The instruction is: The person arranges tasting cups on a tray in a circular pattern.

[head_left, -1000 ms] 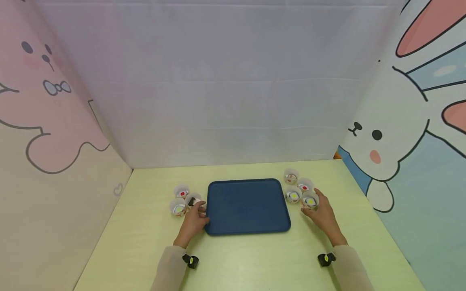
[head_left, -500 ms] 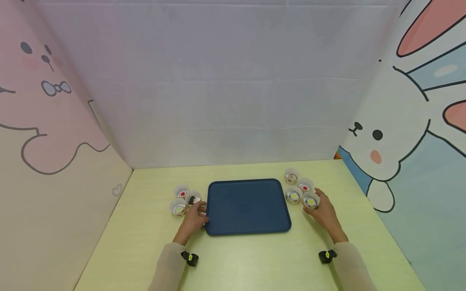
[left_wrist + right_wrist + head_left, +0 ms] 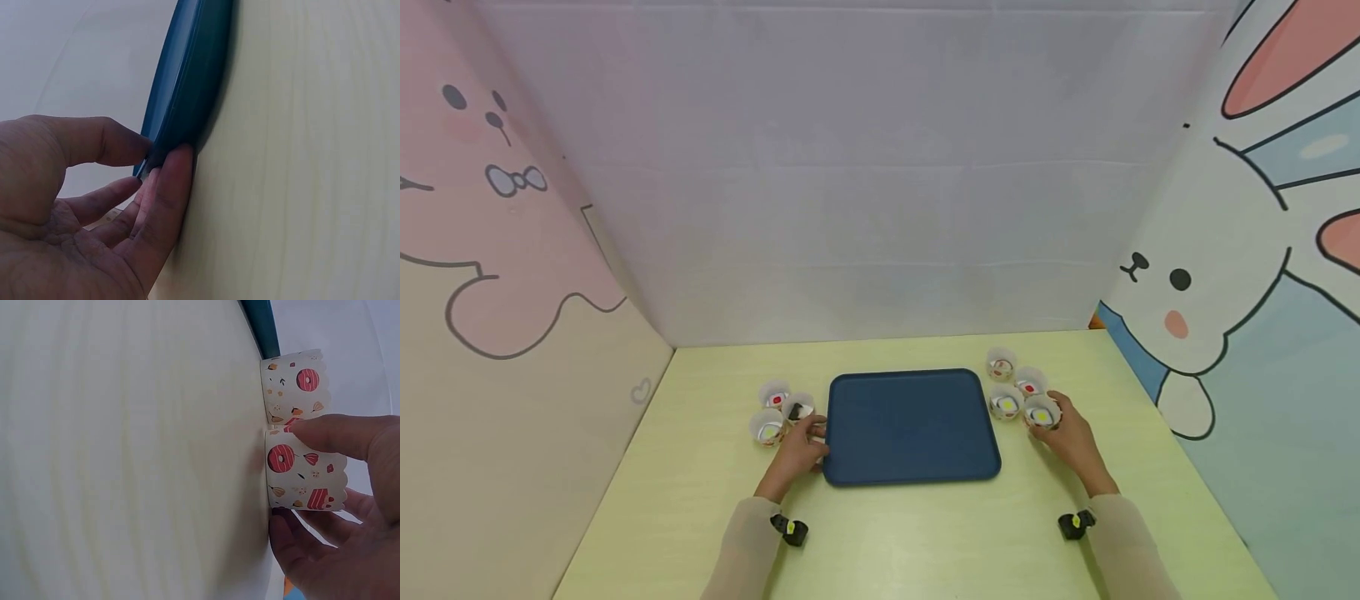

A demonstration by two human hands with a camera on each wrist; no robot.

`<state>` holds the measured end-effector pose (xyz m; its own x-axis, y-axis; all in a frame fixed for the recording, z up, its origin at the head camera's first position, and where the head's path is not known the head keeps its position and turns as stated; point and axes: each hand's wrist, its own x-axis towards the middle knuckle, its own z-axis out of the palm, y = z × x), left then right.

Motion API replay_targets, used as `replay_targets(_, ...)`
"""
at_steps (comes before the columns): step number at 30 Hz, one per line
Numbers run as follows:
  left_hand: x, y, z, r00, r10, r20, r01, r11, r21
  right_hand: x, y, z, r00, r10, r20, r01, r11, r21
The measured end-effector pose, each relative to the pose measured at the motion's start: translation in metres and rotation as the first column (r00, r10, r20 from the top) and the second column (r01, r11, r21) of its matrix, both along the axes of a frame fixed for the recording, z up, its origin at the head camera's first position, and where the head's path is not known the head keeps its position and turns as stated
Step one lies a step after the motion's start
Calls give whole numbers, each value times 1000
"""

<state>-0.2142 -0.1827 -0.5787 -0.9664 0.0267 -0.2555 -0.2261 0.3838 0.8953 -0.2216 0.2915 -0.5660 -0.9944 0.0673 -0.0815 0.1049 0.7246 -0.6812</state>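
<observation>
My left hand pinches the left rim of a dark blue rectangular tray, which lies on the table. In the left wrist view the thumb lies against the rim of the tray and the fingers reach at its outer side. My right hand holds the nearest paper baking cup of the right-hand group, thumb on one side and fingers on the other. In the right wrist view this cup shows pink doughnut prints and a scalloped rim. It stands right beside another printed cup.
More paper cups stand to the tray's right, with small yellow- or red-marked pieces inside. Three similar cups stand to its left, close to my left fingers. A white back wall and printed side walls border the pale table.
My right thumb has drawn in against the cup, and the cup has shifted very slightly to the right. My left hand stays at the tray's rim.
</observation>
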Motion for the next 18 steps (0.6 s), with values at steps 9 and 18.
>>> replay_targets(9,-1,-1,-3,1000,13,6,-13,1000,13,-2,-1,-3,1000,-13,14,13,1000,13)
replay_targets(18,1,0,1,1000,21,4,-21,1000,5,0,-2,-2,999,-29,21,29,999,23)
